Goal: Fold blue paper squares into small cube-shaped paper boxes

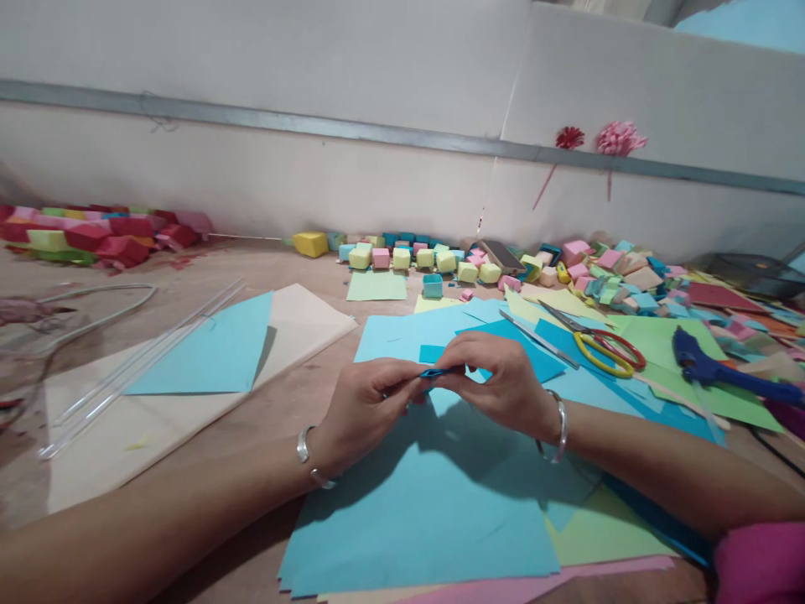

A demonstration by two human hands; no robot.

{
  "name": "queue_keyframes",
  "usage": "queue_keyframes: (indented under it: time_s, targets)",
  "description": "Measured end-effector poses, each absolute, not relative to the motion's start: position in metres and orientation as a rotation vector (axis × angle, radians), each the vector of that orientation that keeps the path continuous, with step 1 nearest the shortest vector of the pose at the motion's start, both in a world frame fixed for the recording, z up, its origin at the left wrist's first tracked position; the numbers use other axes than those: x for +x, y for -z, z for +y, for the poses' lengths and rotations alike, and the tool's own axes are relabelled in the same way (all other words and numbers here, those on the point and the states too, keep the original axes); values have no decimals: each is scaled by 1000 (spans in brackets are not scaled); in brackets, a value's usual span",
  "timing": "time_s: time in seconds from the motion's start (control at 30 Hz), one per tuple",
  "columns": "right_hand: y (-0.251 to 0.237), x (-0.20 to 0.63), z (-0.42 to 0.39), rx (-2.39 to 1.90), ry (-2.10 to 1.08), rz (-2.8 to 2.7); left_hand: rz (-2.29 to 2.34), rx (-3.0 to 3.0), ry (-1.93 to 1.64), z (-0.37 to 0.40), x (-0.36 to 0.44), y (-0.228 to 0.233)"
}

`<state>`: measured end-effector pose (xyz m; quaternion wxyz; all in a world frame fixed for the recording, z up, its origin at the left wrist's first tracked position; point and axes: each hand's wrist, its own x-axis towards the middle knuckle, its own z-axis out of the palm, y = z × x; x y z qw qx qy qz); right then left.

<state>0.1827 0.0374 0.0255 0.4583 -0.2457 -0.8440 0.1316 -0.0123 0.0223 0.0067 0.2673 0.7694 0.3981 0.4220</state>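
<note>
Between my two hands is a small folded piece of dark blue paper (pixel 431 372), pinched at both ends. My left hand (pixel 371 411) grips its left end with thumb and forefinger. On the other end, the fingers of my right hand (pixel 500 377) are closed. Both hands hover over a stack of light blue paper sheets (pixel 428 512). Just behind them lies a small flat blue paper piece (pixel 431 353). A small open blue paper box (pixel 433 286) stands farther back. My fingers hide most of the folded piece.
Right of my hands lie a craft knife (pixel 539 339), scissors (pixel 607 351) and a blue glue gun (pixel 723 369). Colored paper boxes (pixel 402 257) line the wall, with heaps at left and right. Clear glue sticks (pixel 142 377) rest on cream paper (pixel 81 482) at left.
</note>
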Motion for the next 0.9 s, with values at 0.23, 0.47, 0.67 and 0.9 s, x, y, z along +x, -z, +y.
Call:
queue_keyframes:
  time_s: [0.23, 0.47, 0.67, 0.9]
  targets:
    - [-24, 181, 25, -515, -192, -2122, 999, 2301, -1115, 15, -14, -7]
    - [-34, 181, 16, -537, -297, -2162, 870, 2326, -1072, 6, -12, -14]
    - [-30, 183, 22, -551, -201, -2192, 981, 2179, -1092, 7, -9, -18]
    - [-27, 184, 43, -850, -812, -1751, 1159, 1860, -775, 20, -7, -18]
